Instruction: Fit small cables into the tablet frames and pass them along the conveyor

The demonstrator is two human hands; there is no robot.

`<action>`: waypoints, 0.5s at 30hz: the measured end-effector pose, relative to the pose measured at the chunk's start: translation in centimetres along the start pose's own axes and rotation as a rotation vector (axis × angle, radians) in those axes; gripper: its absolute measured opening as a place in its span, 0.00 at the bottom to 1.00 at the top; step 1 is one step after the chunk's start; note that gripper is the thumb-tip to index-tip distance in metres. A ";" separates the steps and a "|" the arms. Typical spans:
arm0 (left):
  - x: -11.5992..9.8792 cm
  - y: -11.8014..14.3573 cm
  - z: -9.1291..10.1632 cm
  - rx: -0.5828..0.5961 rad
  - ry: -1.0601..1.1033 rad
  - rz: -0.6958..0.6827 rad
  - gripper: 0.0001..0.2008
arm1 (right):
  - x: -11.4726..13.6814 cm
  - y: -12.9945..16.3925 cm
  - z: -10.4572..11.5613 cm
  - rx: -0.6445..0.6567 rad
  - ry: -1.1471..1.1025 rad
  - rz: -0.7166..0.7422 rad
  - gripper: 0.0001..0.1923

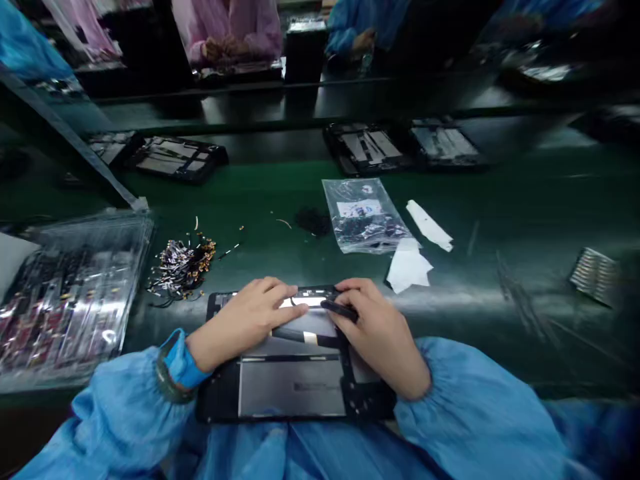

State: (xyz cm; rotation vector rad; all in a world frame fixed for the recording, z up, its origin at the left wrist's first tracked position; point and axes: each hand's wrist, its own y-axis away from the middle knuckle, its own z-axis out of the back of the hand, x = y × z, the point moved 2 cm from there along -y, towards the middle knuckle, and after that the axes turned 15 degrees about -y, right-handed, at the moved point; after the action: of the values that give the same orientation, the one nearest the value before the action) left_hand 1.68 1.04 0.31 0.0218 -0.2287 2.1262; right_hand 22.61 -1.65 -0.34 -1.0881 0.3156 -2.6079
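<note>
An opened tablet chassis [293, 387] lies flat at the near edge of the green bench, black frame with grey metal plates inside. My left hand [245, 320] rests on its upper left part, fingers pressing a bright strip near the top edge. My right hand [380, 333] rests on the upper right part and pinches a thin black tool [339, 309] whose tip points left toward that strip. Both wrists wear blue sleeves.
A pile of small cables [183, 263] lies left of the chassis, beside a clear plastic tray of parts [70, 293]. A clear bag of parts [363, 217] and white paper scraps [410, 267] lie beyond. More open chassis [175, 159] sit further back; people work across the bench.
</note>
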 end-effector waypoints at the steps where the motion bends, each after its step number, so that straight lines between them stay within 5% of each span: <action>1: -0.1 0.0 0.0 0.000 -0.001 -0.003 0.22 | 0.3 -0.1 -0.1 0.005 0.042 0.007 0.03; 9: 0.7 -0.1 -0.3 0.006 0.198 0.101 0.23 | -0.4 0.6 1.5 -0.030 0.038 -0.049 0.07; 15: -0.2 -0.8 0.5 0.078 0.019 0.051 0.28 | -0.5 1.0 1.3 -0.018 0.029 0.002 0.07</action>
State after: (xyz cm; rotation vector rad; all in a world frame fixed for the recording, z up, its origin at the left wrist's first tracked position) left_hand 2.40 1.17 0.89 0.0416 -0.1363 2.1843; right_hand 24.07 -2.58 -0.04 -1.0563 0.3467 -2.6254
